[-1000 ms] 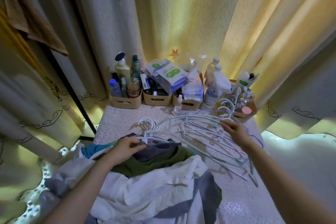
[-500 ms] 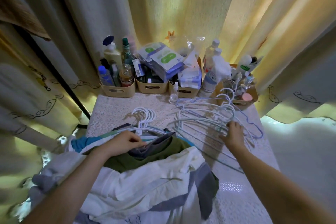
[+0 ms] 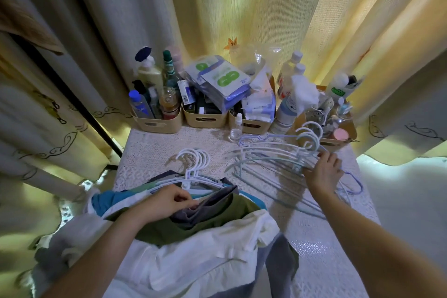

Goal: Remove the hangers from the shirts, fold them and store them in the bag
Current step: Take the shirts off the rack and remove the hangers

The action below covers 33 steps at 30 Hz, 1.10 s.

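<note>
**A:** Shirts: heap at the near edge of the table, spilling over its near left corner. Bag not in view.

**B:** Hands?

**A:** Left hand pinches the collar of the grey shirt on top of the heap, fingers curled. Right hand is curled round the necks of the loose hangers near the right edge.

**B:** Step?

**A:** My read: parking a freed hanger on the loose stack, next one to pull after. To do it well, lay the loose hangers flat with hooks nested toward the far right corner, apart from the heap so nothing snags. Then pin the collar with the left hand and slide the hanger out one shoulder at a time through the neck. No yanking, that cloth looks soft and likely stretches.

**B:** Counts?

**A:** Shirts, at least four by colour: grey shirt, green shirt, white shirt, teal shirt. More may sit underneath, can't tell. Hangers in the shirts: three white hooks I can separate, maybe a fourth. Loose ones: roughly six pale arcs, blurred, plus one blue wire hanger. Beige baskets: three along the far edge, a fourth at the far right corner
</note>
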{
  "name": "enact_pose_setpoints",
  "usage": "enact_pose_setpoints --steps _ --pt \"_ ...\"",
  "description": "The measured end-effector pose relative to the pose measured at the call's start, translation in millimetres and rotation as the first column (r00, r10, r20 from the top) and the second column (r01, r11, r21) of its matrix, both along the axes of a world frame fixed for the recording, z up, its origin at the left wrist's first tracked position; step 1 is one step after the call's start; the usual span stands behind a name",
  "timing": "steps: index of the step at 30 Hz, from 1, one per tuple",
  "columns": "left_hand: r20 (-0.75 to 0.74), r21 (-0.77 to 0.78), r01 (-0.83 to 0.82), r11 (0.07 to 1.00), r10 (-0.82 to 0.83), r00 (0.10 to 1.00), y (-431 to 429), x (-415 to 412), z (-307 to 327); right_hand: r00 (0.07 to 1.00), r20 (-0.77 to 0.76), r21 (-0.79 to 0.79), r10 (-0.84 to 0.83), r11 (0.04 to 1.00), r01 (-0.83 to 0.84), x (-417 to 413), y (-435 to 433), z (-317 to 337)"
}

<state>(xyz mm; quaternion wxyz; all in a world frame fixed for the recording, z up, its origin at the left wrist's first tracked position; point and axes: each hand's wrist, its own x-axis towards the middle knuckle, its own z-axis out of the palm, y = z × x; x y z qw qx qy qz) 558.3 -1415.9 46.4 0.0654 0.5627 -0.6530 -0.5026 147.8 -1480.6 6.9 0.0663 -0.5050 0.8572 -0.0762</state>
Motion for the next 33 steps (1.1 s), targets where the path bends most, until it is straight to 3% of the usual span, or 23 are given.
enact_pose_setpoints --steps 5,11,18,24,33 --pt "-0.012 0.001 -0.009 1.000 0.009 1.000 0.6 -2.4 4.3 0.997 -0.066 0.155 0.034 0.988 -0.024 -4.7 -11.2 -5.0" --pt "0.000 0.000 -0.005 1.000 0.005 1.000 0.8 -1.1 4.3 0.998 0.001 -0.142 -0.066 0.988 0.065 -12.9 -31.5 3.3" --pt "-0.001 0.019 -0.038 0.999 0.038 0.999 3.7 -0.1 3.8 0.979 0.132 0.104 -0.158 0.984 0.145 -23.1 -55.2 4.8" --pt "0.009 0.045 -0.042 0.998 0.042 0.999 4.6 0.9 7.4 0.969 0.127 -0.050 -0.212 0.974 0.219 -26.9 -65.3 9.3" --pt "-0.048 0.050 -0.099 0.994 0.101 0.994 8.8 -3.9 14.1 0.958 0.177 0.003 -0.226 0.973 0.230 -12.2 -50.9 26.1"
